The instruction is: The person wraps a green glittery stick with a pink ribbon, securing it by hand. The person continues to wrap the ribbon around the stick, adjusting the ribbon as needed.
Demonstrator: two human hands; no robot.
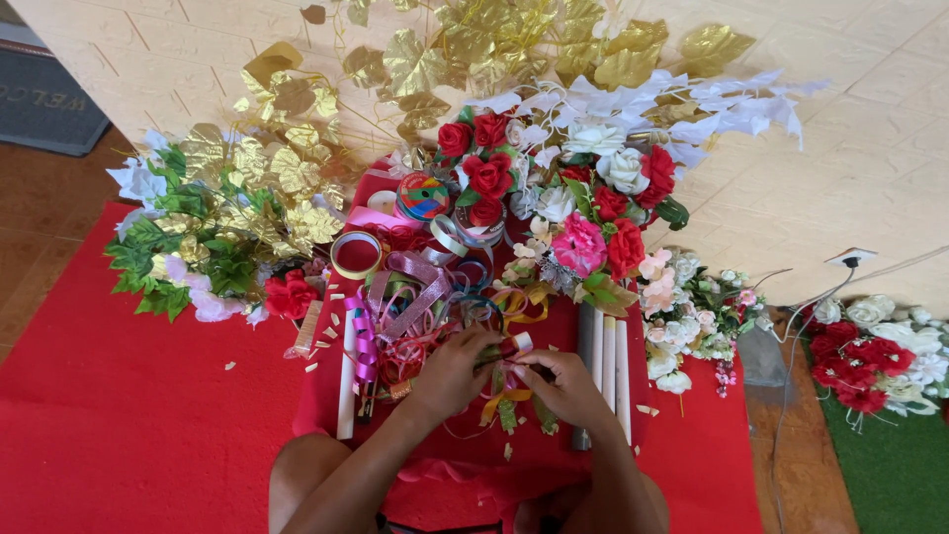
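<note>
My left hand (450, 374) and my right hand (563, 388) meet over a red cloth (326, 391), both pinching a small bundle of ribbon and leaves (506, 381) with gold, red and green strands hanging from it. Just beyond my hands lies a tangle of curled ribbons (420, 302) in pink, purple and gold. Ribbon spools (423, 196) and a tape roll (356, 254) sit farther out. White tubes (605, 361) lie beside my right hand.
Artificial red, white and pink roses (593, 203) are piled ahead. Gold leaf sprays (297, 148) and green foliage (178, 257) spread to the left. More flowers (875, 351) lie on a green mat at right. A cable and wall socket (850, 259) are near the wall.
</note>
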